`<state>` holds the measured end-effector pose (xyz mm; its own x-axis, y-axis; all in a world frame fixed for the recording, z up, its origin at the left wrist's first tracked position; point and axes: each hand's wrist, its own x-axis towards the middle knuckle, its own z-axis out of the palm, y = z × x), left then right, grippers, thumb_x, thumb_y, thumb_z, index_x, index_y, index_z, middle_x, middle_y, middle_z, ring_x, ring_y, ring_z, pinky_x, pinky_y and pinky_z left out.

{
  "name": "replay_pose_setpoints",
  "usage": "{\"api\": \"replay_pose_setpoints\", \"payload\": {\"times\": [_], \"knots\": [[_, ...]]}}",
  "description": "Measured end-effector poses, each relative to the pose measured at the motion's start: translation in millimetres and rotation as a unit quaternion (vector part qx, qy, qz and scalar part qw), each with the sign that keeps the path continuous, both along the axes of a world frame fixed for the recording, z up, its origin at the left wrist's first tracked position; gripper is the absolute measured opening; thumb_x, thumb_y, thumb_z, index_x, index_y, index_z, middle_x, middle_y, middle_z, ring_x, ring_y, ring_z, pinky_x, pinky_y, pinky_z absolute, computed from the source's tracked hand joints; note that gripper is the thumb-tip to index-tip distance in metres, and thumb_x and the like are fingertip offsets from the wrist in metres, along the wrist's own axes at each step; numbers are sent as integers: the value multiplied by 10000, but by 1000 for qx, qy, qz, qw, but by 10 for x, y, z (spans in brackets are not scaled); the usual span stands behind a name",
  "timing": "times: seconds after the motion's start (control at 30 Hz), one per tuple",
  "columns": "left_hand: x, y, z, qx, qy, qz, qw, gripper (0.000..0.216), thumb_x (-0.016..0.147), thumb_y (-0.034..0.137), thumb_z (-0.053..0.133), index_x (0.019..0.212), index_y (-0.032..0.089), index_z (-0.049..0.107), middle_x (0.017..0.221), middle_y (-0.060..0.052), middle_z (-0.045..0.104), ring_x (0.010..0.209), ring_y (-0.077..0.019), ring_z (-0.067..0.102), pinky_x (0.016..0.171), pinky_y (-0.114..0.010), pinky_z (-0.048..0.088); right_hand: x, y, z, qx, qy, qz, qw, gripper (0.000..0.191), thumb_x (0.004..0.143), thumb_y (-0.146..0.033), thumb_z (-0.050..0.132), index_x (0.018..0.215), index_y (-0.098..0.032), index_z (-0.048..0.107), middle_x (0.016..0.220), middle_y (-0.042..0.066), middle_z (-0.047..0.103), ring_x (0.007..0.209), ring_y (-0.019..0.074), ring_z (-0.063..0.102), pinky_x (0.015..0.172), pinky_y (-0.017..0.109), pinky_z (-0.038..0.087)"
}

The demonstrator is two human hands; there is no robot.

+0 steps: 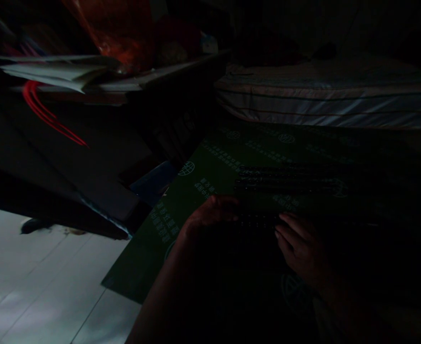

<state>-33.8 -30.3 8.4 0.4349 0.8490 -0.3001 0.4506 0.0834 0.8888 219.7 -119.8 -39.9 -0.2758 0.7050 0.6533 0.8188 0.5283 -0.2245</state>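
A long dark strip (258, 221) runs left to right mid-frame. The left hand (212, 211) pinches its left end; the right hand (299, 241), fingers bent, touches it, grip too dark to tell.

Dim room of a home, apparently a bedroom, identified by the striped mattress (325, 102), the cluttered side table (182, 68) bearing papers (53, 72) and an orange bag (124, 36), and the pale floor (35, 272).
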Motion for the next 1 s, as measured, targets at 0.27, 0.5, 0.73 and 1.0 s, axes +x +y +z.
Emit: {"api": "replay_pose_setpoints", "payload": {"times": [0.27,0.5,0.73,1.0], "knots": [[48,-13,-31,40,23,1,999,387,621,283,726,999,214,680,924,-16,723,836,-197,655,683,-256,496,-6,13,-10,7,-8,3,1000,137,852,-172,539,844,-150,674,1012,122,658,972,251,596,825,425,510],[176,-81,32,83,82,-4,993,338,654,340,702,972,225,689,975,-23,707,897,-224,644,742,-274,490,-14,9,9,-9,-11,-2,1000,151,859,-170,520,848,-163,671,1031,113,653,988,247,587,828,421,512],[308,-126,-1,159,129,3,979,344,665,392,692,973,238,689,1001,-34,692,891,-235,635,768,-308,480,-22,16,4,-7,-1,-5,1000,161,856,-166,517,847,-167,678,1035,117,656,990,250,590,833,428,514],[358,-132,9,190,162,-38,968,321,714,376,651,1000,233,673,1034,-41,668,908,-228,626,788,-316,471,-35,14,21,-23,-1,-10,1000,162,854,-155,511,864,-168,672,1045,117,652,1007,250,583,845,436,505]]}}
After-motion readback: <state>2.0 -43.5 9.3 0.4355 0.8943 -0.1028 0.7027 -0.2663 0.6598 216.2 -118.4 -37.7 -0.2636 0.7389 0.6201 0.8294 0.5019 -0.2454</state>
